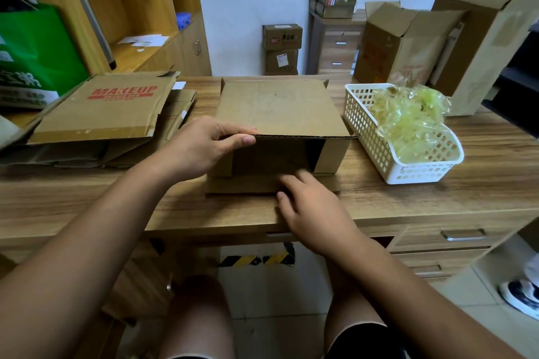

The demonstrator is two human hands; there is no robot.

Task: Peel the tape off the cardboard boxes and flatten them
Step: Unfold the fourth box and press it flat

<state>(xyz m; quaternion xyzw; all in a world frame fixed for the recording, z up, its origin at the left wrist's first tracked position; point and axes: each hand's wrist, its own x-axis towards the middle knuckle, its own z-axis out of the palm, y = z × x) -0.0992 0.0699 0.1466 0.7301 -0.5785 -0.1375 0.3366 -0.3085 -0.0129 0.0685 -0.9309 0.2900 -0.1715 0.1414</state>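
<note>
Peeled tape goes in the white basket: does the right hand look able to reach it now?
Likely yes: the right hand touches the box at its front flap, and nothing stands between it and the white basket.

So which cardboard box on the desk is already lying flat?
The MAKEUP box at the left, atop a cardboard pile. The plain box gripped by the left hand stands assembled, and the tall boxes at the right stand upright.
</note>
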